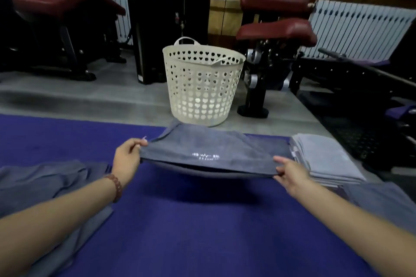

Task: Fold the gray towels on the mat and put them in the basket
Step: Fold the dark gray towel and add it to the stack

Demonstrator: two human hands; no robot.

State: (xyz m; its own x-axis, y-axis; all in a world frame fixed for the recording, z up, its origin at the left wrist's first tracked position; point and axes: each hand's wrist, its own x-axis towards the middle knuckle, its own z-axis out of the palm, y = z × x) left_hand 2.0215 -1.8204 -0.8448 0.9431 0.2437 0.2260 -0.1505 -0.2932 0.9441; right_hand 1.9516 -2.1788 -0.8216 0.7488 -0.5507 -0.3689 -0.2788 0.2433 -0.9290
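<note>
One held towel (202,148), one basket (202,87)

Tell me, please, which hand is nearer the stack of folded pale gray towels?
Right. The right hand is just beside the stack; the left hand is across the held dark gray towel from it.

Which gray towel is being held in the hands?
The middle gray towel, pinched at its near corners by the left hand and right hand; the folded stack and loose pile lie unheld.
</note>
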